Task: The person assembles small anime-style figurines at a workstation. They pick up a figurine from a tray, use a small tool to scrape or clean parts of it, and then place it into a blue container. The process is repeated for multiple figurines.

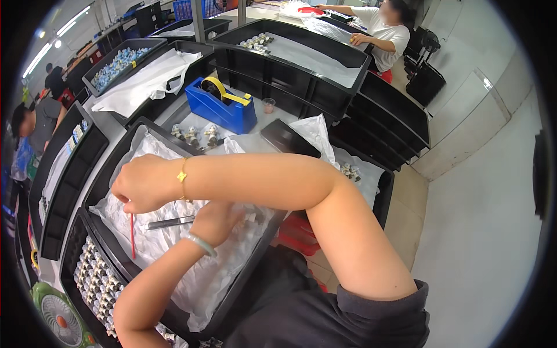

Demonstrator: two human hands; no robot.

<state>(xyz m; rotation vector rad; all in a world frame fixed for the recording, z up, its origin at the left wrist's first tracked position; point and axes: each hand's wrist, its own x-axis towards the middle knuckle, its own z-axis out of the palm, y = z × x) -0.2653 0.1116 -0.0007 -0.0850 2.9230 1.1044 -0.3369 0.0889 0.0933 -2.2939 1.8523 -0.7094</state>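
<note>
My arms cross over a black tray [107,168] lined with a white plastic sheet [197,284]. My right hand [142,185], wearing a gold bracelet, reaches across to the left and pinches a thin red stick [132,235] that points down onto the sheet. My left hand [217,220], with a pale green bangle at the wrist, sits under my right forearm and holds metal tweezers [169,222] with their tips pointing left. A second black tray [72,246] at the lower left holds rows of small silver and white parts [96,284].
A blue tape dispenser [223,107], a small cup [268,105] and a few small parts [194,136] sit behind the tray. More black trays [301,69] stand around. A person in a white shirt [386,35] sits at the far table; other people [35,122] work at the left. A green fan [58,316] is at the lower left.
</note>
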